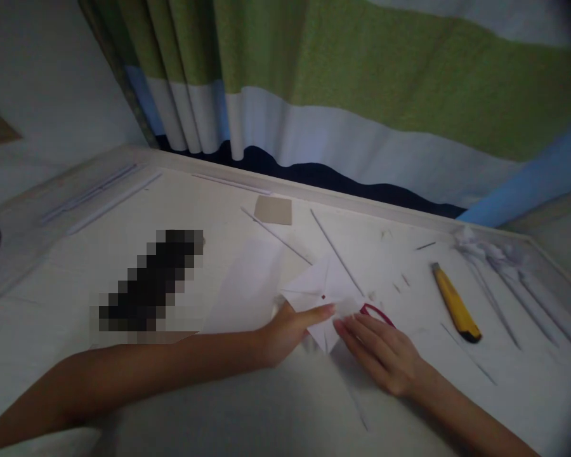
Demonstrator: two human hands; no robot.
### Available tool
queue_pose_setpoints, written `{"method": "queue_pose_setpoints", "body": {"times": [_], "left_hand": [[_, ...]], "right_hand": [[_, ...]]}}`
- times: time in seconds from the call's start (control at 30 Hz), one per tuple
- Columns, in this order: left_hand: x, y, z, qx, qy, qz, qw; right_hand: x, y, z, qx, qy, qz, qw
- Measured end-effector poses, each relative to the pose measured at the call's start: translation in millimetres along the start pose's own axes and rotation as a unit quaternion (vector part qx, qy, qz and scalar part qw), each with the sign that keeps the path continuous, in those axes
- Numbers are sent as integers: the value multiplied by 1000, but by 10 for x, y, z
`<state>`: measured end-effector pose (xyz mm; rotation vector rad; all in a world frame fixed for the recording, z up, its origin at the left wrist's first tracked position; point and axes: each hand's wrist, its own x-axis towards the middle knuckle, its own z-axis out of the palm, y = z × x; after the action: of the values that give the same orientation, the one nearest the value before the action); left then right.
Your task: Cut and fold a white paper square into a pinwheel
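A white sheet folded into a square (314, 279), with creases meeting at a small red mark in its middle, is held above the white tabletop. My left hand (290, 330) pinches its lower left side, thumb on top and fingers underneath. At the lower right edge, my right hand (385, 355) has its fingers pressed together against the folded paper. A red loop (378, 312), looking like a scissors handle, lies just behind the right fingers; the rest of it is hidden.
A yellow box cutter (457, 304) lies to the right, near several thin white paper sticks (528, 304). A grey-beige card piece (273, 210) sits toward the back. A white sheet (245, 279) and a blurred-out dark object (150, 282) are on the left. Green-and-white curtains (337, 76) hang behind.
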<state>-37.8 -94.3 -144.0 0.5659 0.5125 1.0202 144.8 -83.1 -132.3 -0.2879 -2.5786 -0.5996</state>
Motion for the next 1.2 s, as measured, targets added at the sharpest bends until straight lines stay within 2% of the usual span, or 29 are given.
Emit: {"method": "queue_pose_setpoints", "body": {"times": [0.07, 0.17, 0.33, 0.47, 0.57, 0.67, 0.83, 1.0, 1.2], "left_hand": [[8, -31, -4, 8, 21, -2, 1000], [11, -51, 3, 34, 42, -7, 999], [3, -14, 39, 94, 53, -20, 994], [-7, -25, 15, 111, 39, -30, 993], [-13, -67, -43, 126, 8, -12, 992], [-18, -95, -82, 171, -12, 7, 985], [-39, -72, -17, 294, 45, 46, 954], [-52, -87, 23, 307, 59, 64, 948], [-35, -112, 18, 321, 76, 77, 941]], "right_hand": [[-39, -57, 18, 26, -3, 41, 999], [-66, -146, 37, 95, 12, 142, 985], [16, -251, -3, 217, 30, 290, 932], [77, -275, -37, 246, 46, 387, 887], [84, -269, -48, 252, 46, 439, 861], [72, -263, -55, 251, 46, 465, 848], [51, -285, -53, 239, 57, 460, 853], [38, -315, -50, 225, 57, 438, 869], [27, -324, -63, 229, 54, 430, 872]]}}
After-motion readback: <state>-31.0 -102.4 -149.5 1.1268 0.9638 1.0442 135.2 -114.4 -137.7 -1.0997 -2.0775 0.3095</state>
